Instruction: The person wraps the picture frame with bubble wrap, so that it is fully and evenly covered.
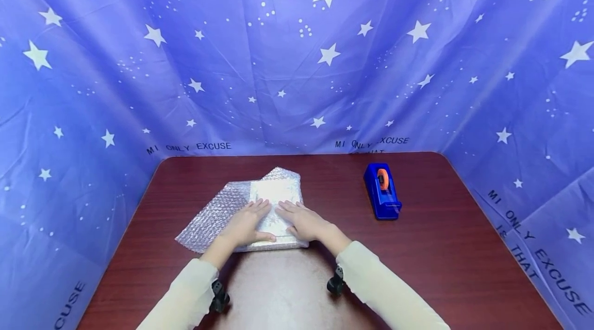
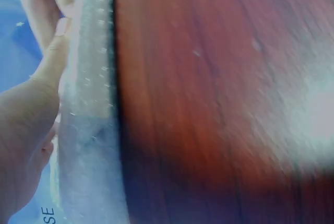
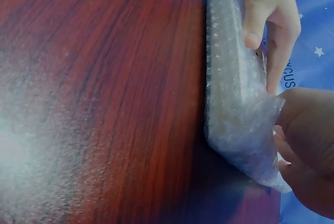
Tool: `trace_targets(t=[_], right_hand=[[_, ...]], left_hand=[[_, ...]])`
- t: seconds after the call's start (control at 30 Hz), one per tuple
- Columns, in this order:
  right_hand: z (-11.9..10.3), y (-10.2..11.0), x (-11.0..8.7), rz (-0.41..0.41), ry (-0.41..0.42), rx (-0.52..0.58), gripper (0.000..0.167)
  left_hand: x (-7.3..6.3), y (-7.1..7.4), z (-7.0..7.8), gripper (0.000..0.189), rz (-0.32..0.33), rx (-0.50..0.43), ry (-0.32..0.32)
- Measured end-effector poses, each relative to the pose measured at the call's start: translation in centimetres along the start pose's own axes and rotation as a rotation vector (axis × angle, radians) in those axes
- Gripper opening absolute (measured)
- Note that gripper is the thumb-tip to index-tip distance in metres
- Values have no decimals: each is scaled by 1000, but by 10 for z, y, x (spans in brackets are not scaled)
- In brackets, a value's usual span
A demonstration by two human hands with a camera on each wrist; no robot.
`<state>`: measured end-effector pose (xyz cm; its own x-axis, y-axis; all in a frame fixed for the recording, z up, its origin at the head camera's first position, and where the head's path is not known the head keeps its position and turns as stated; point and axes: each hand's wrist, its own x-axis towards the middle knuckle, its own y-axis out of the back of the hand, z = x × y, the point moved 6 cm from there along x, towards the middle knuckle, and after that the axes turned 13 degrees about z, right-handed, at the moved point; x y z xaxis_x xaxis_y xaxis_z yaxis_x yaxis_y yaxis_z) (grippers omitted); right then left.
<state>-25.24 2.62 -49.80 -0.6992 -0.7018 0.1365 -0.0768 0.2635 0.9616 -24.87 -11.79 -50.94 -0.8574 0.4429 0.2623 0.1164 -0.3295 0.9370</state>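
Note:
A flat, pale boxy thing (image 1: 275, 191) lies on the table, covered by clear bubble wrap (image 1: 211, 216). The wrap's loose part spreads out to the left, and a folded corner sticks up at the back. On the top left of the bundle rests my left hand (image 1: 248, 224), fingers extended and thumb along the near edge. My right hand (image 1: 306, 223) presses on the right part, its fingers also stretched out. In the right wrist view, bubble wrap (image 3: 227, 72) covers the near side, with a loose flap beside my right hand. What is inside cannot be made out.
A blue tape dispenser (image 1: 382, 198) with an orange-cored roll stands to the right on the dark red wooden table (image 1: 445, 247). Blue star-printed cloth (image 1: 278, 62) hangs behind the table and along both sides.

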Motion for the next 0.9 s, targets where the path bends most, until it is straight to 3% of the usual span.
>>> trace_targets(t=[0.13,0.2,0.27,0.37,0.43,0.53,0.7,0.9], right_hand=[[-2,0,4,-20,-21,-9,60],[-2,0,5,-28,-29,-17,60],[-3,-1,5,-34,-34,-24,60],[-2,-1,4,-30,-38,-26,60],[-2,-1,3,-27,-38,-25,60],[-1,-1,1,-27,-40,-14,60],[0,-2,1,-24,-39,-2,59],[0,-3,1,-14,-35,17,59]], left_hand=[[-2,10,-3,88,48,-106,45],[-4,19,-9,79,98,-161,101],[-10,29,-22,71,154,-177,201],[-28,46,-53,62,216,-122,401],[-46,55,-76,60,211,-68,532],[-74,63,-104,58,165,-23,665],[-108,70,-127,49,134,-69,731],[-118,76,-133,36,160,-126,748]])
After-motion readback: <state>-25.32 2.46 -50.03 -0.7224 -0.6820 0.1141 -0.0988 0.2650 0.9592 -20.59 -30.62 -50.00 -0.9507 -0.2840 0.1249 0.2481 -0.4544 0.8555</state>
